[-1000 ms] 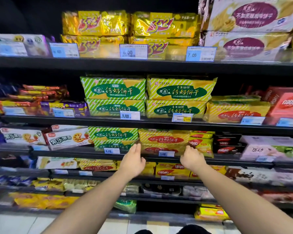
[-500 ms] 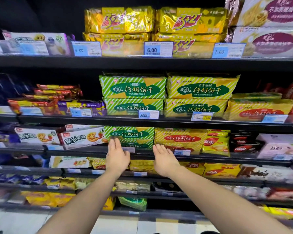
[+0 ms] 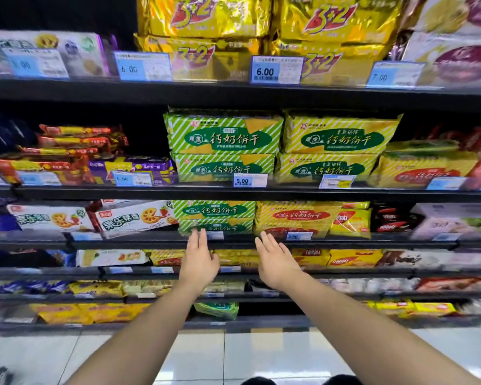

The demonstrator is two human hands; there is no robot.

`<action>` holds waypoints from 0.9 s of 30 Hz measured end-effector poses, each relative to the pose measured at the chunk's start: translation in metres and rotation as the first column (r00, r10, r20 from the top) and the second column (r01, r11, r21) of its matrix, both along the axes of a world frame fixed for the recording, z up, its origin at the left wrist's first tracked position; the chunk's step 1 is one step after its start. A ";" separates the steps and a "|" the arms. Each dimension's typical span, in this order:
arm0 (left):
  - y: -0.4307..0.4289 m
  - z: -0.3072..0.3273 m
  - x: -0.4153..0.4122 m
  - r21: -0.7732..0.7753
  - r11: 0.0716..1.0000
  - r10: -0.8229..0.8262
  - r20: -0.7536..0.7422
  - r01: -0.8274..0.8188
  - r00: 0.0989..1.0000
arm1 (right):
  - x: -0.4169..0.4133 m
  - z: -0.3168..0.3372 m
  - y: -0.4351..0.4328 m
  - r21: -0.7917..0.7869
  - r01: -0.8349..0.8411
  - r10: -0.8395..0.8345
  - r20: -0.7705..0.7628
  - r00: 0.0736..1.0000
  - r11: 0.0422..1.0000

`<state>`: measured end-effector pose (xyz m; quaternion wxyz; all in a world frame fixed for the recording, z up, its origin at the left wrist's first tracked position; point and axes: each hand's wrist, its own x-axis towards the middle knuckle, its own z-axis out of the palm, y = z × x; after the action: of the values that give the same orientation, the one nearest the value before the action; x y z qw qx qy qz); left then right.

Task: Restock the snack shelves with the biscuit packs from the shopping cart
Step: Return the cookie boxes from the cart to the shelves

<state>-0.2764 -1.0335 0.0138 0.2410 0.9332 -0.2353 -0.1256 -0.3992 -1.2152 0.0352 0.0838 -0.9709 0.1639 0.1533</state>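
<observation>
Two green striped biscuit packs (image 3: 215,216) lie stacked on the third shelf, next to yellow striped packs (image 3: 296,216) on their right. My left hand (image 3: 199,261) reaches toward the shelf edge just below the green packs, fingers straight, holding nothing. My right hand (image 3: 275,262) is stretched out below the yellow packs, fingers spread, holding nothing. More green striped packs (image 3: 222,145) and yellow-green striped packs (image 3: 339,145) are stacked two high on the shelf above. The shopping cart is out of view.
Black shelf boards (image 3: 150,241) with price tags (image 3: 250,180) run across the view. Gold packs (image 3: 206,18) fill the top shelf, white boxes (image 3: 131,218) lie left of the green packs. Lower shelves hold more snacks. White floor tiles (image 3: 250,354) lie below.
Both hands have shifted left along the third shelf, from the yellow packs toward the green ones. My right hand has opened its fingers. The view has moved closer to the shelves.
</observation>
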 end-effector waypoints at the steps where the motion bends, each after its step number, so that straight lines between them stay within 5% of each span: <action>1: -0.003 0.006 -0.003 0.028 0.999 -0.034 0.002 0.034 0.999 | -0.005 0.007 -0.002 0.005 0.017 -0.017 -0.011 1.000 1.000; 10: -0.048 0.079 -0.033 0.201 0.897 -0.402 -0.007 0.395 0.916 | -0.057 0.089 -0.030 0.026 0.189 -0.190 0.021 0.982 0.982; 15: -0.092 0.129 -0.058 0.242 0.824 -0.549 0.122 0.512 0.827 | -0.085 0.147 -0.064 -0.034 0.291 -0.285 0.126 0.950 0.956; 27: -0.199 0.248 -0.135 0.065 0.821 -0.521 0.493 0.568 0.696 | -0.184 0.252 -0.157 -0.060 0.396 -0.348 0.374 0.860 0.916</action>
<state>-0.4115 -1.2328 0.2620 0.1678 0.8095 -0.5594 0.0604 -0.5827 -1.3717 0.2869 0.0742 -0.9357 0.3406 -0.0551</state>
